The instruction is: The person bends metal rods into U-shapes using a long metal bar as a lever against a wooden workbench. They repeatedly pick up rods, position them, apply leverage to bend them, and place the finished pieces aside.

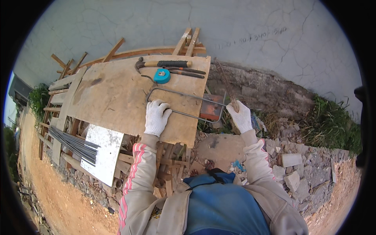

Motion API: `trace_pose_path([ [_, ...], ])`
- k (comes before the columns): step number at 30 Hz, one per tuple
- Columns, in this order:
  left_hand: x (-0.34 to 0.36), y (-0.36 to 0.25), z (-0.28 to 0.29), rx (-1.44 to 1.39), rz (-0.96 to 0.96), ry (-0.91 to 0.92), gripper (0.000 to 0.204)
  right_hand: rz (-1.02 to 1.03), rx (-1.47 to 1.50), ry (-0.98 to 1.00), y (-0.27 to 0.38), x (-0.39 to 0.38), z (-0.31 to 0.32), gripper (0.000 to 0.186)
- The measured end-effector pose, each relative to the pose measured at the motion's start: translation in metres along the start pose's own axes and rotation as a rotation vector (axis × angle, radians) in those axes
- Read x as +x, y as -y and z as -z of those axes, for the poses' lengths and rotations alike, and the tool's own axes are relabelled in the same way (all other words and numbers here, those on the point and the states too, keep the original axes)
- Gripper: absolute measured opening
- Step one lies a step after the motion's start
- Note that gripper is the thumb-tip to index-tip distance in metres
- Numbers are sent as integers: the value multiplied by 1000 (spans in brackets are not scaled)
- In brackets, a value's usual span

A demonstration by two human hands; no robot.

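Note:
My gloved left hand (158, 116) grips the near side of a bent grey steel rod frame (180, 93), pressed on a plywood board (102, 94). The frame's right end reaches past the board's edge, over a red object (210, 109). My gloved right hand (239, 114) is closed on a long, rusty bar (223, 76) that slants up and away, beside the frame's right end. A hammer (164, 64), a teal tape measure (161, 76) and dark tools with orange-marked handles (188, 73) lie at the board's far side.
Behind is a cracked grey wall (266, 47) with timber offcuts (113, 51) along it. At left are a bundle of dark rods (72, 145), a white sheet (102, 172) and a dirt path (33, 164). Rubble (293, 180) and weeds (329, 125) lie at right.

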State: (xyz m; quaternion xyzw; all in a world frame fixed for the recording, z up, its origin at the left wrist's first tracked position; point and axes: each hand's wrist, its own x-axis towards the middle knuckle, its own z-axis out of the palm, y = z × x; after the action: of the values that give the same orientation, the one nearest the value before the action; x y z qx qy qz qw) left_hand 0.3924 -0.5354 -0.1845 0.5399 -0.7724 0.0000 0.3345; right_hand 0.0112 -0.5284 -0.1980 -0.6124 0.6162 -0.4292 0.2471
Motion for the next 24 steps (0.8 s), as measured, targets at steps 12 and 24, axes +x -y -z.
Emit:
trace_pose_path([
  [12, 14, -5, -27, 262, 82, -41, 63, 3, -120, 43, 7, 2, -12, 37],
  [24, 52, -9, -45, 350, 283, 107, 104, 6, -58, -48, -6, -4, -22, 30],
])
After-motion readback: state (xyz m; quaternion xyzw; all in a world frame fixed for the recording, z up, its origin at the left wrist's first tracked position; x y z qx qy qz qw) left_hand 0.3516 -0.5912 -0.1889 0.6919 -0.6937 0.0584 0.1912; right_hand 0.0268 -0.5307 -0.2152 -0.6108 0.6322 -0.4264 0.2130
